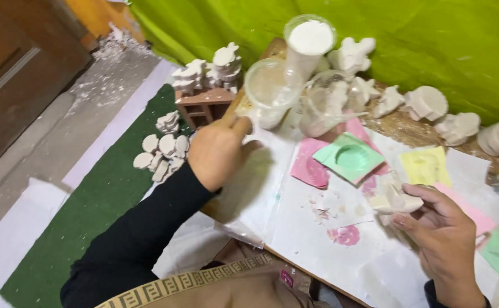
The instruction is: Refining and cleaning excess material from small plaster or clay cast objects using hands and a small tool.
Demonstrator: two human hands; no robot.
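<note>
My left hand is closed on the handle of a clear plastic measuring jug with white liquid in it, held over the left part of the table. My right hand holds a white plaster figure near the table's front right. Between the hands lie a green silicone mould and a pink mould on a white sheet.
A tall cup of white powder and another clear jug stand behind the held jug. Plaster casts line the back edge by a green cloth. More casts lie on a green mat on the floor, left. Yellow mould at right.
</note>
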